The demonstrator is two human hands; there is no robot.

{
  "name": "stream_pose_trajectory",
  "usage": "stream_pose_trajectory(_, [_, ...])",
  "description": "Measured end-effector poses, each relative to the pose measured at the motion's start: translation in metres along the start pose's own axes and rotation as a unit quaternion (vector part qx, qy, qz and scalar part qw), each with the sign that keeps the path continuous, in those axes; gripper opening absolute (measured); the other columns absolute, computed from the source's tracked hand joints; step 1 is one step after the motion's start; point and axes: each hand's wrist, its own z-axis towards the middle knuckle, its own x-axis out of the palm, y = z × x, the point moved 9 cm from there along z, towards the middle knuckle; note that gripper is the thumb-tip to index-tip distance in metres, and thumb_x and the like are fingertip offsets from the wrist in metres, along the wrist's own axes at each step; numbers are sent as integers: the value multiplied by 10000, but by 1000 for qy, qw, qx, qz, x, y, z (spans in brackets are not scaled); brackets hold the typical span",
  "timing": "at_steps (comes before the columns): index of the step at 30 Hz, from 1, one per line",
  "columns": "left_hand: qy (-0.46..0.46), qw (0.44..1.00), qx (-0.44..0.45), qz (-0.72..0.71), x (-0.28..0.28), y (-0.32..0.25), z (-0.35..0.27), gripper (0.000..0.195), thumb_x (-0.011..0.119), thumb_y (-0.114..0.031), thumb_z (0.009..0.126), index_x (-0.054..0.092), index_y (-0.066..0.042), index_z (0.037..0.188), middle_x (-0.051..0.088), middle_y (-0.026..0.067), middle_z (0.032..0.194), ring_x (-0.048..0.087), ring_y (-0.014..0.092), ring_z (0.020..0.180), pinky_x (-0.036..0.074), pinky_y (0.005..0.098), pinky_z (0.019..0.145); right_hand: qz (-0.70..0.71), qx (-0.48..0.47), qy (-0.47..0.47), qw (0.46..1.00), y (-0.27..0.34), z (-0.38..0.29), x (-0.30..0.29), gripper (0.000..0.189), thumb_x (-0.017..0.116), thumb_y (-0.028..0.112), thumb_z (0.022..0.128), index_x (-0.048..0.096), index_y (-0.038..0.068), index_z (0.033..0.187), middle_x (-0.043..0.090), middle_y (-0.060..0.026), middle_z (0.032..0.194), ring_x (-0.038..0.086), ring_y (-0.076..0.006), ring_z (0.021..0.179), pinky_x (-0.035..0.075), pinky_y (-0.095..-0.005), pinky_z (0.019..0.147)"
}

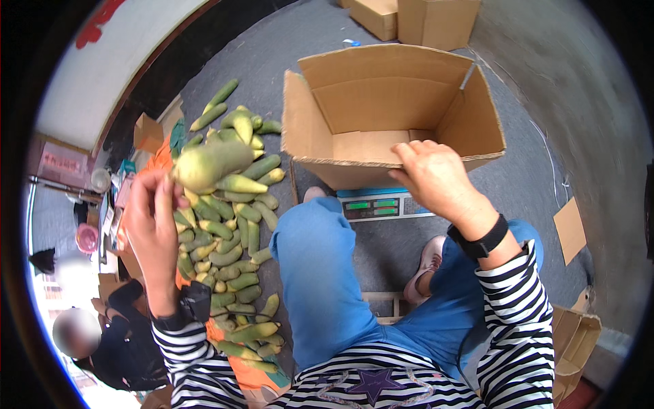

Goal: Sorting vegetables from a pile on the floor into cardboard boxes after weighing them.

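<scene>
My left hand (pixel 156 214) is raised over a heap of green radishes (pixel 242 283). Its fingertips pinch one end of a large green-and-pale-yellow radish (pixel 214 161), which is slightly blurred. At the near wall of a cardboard box (pixel 327 171), my right hand (pixel 434 171) grips the top edge, thumb outside and fingers over the inner side. The box's upper flaps stand up, and the visible part of its bottom is bare cardboard. Under it is a digital scale (pixel 380 205) with lit green displays, partly hidden by the box.
Orange sheeting (pixel 245 373) lies under part of the heap. More cardboard boxes (pixel 437 23) stand at the far wall, and another carton (pixel 572 353) is at the lower right. A flat cardboard piece (pixel 569 230) lies by the right wall. Another person (pixel 125 340) is at the lower left.
</scene>
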Motion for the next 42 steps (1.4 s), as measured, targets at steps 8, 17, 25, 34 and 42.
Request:
stream_pose_trajectory(8, [298,939,150,85,202,-74,95,118,573,-112,911,583,3,930,609,111,712,609,187,603,492,313,580,8,10,-23,1000,-6,-3,-4,227,716,227,762,563,84,850,596,-72,749,622,-253,747,494,-369,658])
stream_pose_trajectory(17, [615,696,191,318,336,-69,45,111,603,-116,843,645,-13,844,694,136,769,692,238,709,523,353,616,-5,4,-34,999,-5,-4,1,106,623,190,762,561,106,780,599,-53,714,631,-222,721,490,-346,637])
stream_pose_trajectory(25, [383,890,151,-197,203,-115,128,287,521,-303,987,623,-36,963,687,49,869,653,113,775,513,247,741,10,13,22,1000,-12,-2,4,217,708,198,766,581,79,896,609,-91,773,617,-275,753,487,-391,666])
stream_pose_trajectory(34, [294,951,-76,64,135,155,1,256,605,-291,934,602,-36,950,634,36,865,579,132,736,480,289,683,25,-6,-7,1000,-4,1,-1,229,714,200,782,560,58,876,600,-98,752,611,-274,739,489,-388,656])
stream_pose_trajectory(42, [472,810,-240,251,166,286,-251,355,644,-297,865,599,-5,1063,641,207,973,607,393,967,489,459,824,41,20,42,998,6,6,-5,339,587,358,906,616,24,956,634,-147,836,616,-325,782,482,-407,691])
